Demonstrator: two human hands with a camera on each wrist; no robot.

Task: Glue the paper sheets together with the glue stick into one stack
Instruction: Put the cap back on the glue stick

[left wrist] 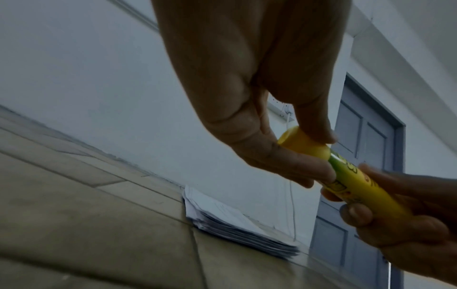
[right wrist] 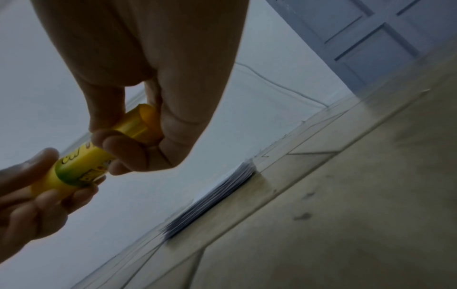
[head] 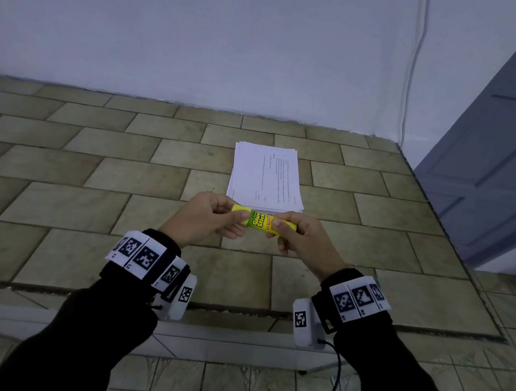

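Head view: glue stick (head: 262, 222) held level, long axis left to right; left hand (head: 208, 216) pinches its cap (left wrist: 303, 142), right hand (head: 304, 236) grasps the barrel, paper sheets (head: 266, 174) just beyond on the surface (head: 98, 167).

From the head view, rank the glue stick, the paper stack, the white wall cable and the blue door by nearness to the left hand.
1. Glue stick: in the left hand's grip, cap end.
2. Paper stack: on the tiles just beyond the hands.
3. White wall cable: far right, on the wall.
4. Blue door: farthest right.
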